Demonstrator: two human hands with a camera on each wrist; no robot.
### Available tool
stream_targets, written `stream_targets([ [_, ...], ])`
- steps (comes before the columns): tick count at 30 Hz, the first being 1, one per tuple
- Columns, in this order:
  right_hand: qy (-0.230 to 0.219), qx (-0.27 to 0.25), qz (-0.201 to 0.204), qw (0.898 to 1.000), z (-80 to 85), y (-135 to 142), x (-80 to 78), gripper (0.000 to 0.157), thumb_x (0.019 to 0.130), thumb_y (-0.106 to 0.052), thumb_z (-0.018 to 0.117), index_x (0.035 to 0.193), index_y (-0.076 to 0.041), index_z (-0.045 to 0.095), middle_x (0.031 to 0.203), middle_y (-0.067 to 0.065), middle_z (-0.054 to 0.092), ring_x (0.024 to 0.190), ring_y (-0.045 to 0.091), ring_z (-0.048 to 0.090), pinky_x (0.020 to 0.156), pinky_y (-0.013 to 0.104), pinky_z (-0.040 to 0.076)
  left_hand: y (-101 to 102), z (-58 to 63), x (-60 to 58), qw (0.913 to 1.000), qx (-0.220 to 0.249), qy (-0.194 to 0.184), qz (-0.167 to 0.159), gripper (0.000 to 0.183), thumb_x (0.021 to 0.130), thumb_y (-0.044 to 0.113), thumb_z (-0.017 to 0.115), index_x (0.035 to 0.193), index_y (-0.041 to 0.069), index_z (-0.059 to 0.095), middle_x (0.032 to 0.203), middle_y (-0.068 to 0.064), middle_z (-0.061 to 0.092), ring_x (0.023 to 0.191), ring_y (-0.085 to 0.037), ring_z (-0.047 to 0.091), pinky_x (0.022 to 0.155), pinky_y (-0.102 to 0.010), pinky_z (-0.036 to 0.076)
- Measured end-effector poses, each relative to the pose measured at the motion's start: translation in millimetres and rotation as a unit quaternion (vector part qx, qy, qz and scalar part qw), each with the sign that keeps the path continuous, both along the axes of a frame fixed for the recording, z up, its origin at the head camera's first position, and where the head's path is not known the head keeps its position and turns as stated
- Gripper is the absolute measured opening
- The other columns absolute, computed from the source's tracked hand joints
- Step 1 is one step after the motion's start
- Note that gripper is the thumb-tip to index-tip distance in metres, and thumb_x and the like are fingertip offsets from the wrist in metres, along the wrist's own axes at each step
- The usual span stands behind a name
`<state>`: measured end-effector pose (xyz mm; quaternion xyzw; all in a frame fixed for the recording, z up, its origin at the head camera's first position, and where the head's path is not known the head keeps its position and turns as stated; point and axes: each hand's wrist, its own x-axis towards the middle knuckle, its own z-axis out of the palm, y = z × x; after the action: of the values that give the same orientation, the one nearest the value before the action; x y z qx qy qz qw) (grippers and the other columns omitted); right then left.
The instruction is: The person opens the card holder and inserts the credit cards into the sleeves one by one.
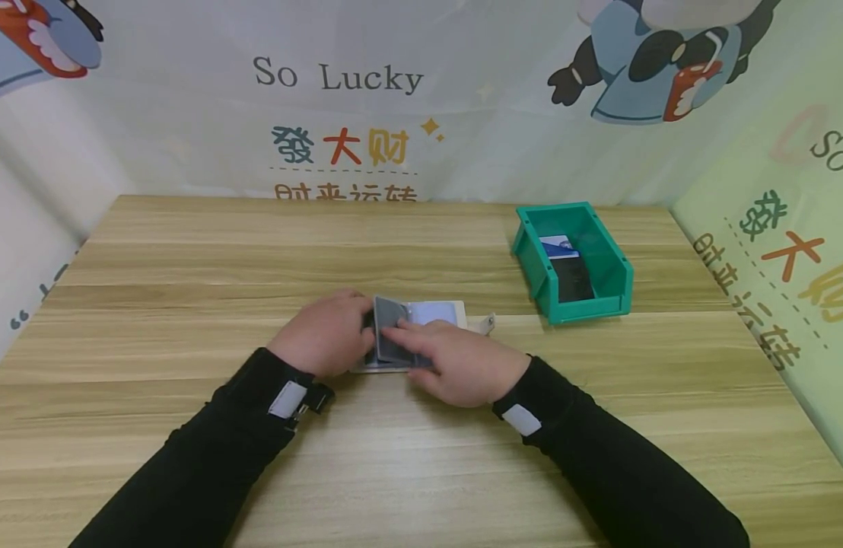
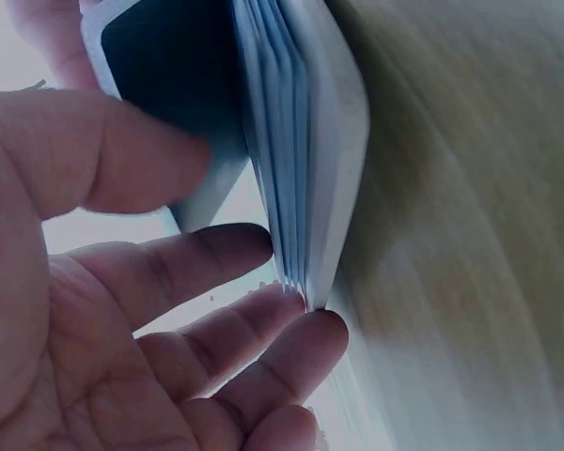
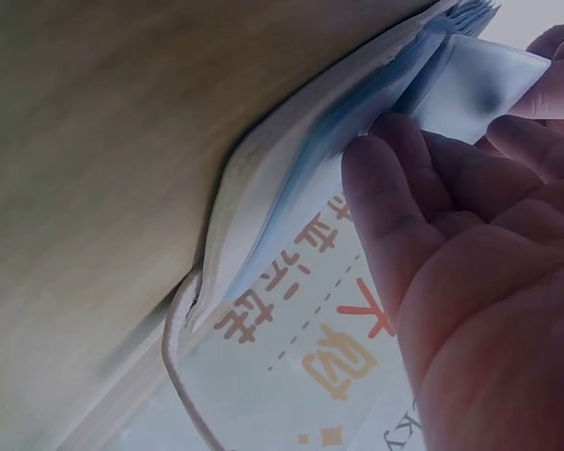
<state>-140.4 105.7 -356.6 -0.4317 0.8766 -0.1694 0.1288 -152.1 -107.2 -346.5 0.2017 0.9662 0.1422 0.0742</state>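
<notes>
A card holder (image 1: 437, 312) with a pale cover and clear plastic sleeves lies spread on the table. One sleeve with a dark card (image 1: 389, 335) stands up from its pages. At the left edge is my left hand (image 1: 329, 331); its thumb touches the raised sleeve (image 2: 174, 75), and its fingertips meet the edge of the stacked pages (image 2: 282, 160). My right hand (image 1: 466, 361) lies over the right part of the holder, fingers extended toward the raised sleeve (image 3: 479, 89). Its palm hides part of the pages. A strap (image 3: 174, 343) sticks out from the cover's right side.
A green bin (image 1: 589, 312) stands at the back right of the wooden table (image 1: 209, 251). Inside it lie a blue-and-white card (image 1: 558, 246) and a black flat item (image 1: 572, 280). Printed cloth (image 1: 490, 137) hangs behind and at the sides.
</notes>
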Motion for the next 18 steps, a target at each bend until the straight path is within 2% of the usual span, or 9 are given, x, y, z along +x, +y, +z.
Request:
stream_targets([
  [5, -0.003, 0.012, -0.003, 1.0, 1.0, -0.2, 1.2, 0.055, 0.095, -0.027, 0.054, 0.145, -0.014, 0.036, 0.148, 0.009, 0.03, 0.127, 0.014, 0.03, 0.101, 0.035, 0.035, -0.4, 0.9, -1.4, 0.9995, 0.021, -0.018, 0.017, 0.046, 0.088, 0.011, 0.047, 0.131, -0.006, 0.046, 0.125, -0.018, 0.054, 0.095, -0.022, 0.05, 0.088, -0.045, 0.045],
  [8, 0.001, 0.017, 0.003, 1.0, 0.8, 0.0, 1.5, 0.051, 0.095, -0.027, 0.054, 0.142, -0.012, 0.04, 0.147, 0.009, 0.033, 0.127, 0.014, 0.029, 0.102, 0.035, 0.034, -0.1, 1.8, -2.1, 0.9984, 0.039, -0.029, 0.028, 0.049, 0.092, 0.015, 0.044, 0.136, -0.006, 0.04, 0.13, -0.019, 0.05, 0.099, -0.021, 0.048, 0.092, -0.046, 0.043],
  [11, 0.004, 0.017, 0.009, 1.0, 0.8, 0.5, 1.5, 0.05, 0.095, -0.027, 0.054, 0.141, -0.012, 0.042, 0.146, 0.01, 0.034, 0.128, 0.014, 0.029, 0.103, 0.035, 0.033, -0.2, 0.8, -1.9, 0.9989, 0.036, -0.023, 0.018, 0.054, 0.094, 0.03, 0.051, 0.136, -0.003, 0.042, 0.129, -0.018, 0.051, 0.101, -0.021, 0.048, 0.09, -0.044, 0.044],
  [13, 0.002, 0.012, 0.01, 1.0, 1.1, 1.2, 0.7, 0.047, 0.095, -0.027, 0.054, 0.139, -0.012, 0.045, 0.145, 0.009, 0.036, 0.126, 0.014, 0.03, 0.102, 0.035, 0.034, -0.2, -0.1, -1.2, 0.9996, 0.025, -0.014, 0.008, 0.061, 0.089, 0.04, 0.059, 0.133, -0.001, 0.047, 0.127, -0.016, 0.053, 0.099, -0.021, 0.049, 0.084, -0.042, 0.046],
  [15, 0.0, -0.006, 0.008, 1.0, 3.2, 3.0, -1.5, 0.045, 0.095, -0.025, 0.054, 0.137, -0.011, 0.047, 0.14, 0.007, 0.045, 0.119, 0.012, 0.038, 0.098, 0.034, 0.038, -0.3, -0.9, -0.1, 0.9998, 0.016, -0.01, 0.0, 0.067, 0.083, 0.045, 0.066, 0.13, 0.0, 0.051, 0.124, -0.015, 0.054, 0.094, -0.022, 0.05, 0.077, -0.04, 0.046],
  [18, -0.015, -0.034, -0.036, 0.999, 12.7, 10.3, -6.6, 0.039, 0.095, -0.026, 0.055, 0.131, -0.011, 0.053, 0.126, 0.003, 0.055, 0.107, 0.01, 0.047, 0.091, 0.033, 0.044, -0.2, -1.4, 1.2, 0.9998, 0.014, -0.015, 0.003, 0.07, 0.079, 0.044, 0.071, 0.13, 0.0, 0.051, 0.123, -0.014, 0.053, 0.089, -0.022, 0.05, 0.072, -0.038, 0.047],
])
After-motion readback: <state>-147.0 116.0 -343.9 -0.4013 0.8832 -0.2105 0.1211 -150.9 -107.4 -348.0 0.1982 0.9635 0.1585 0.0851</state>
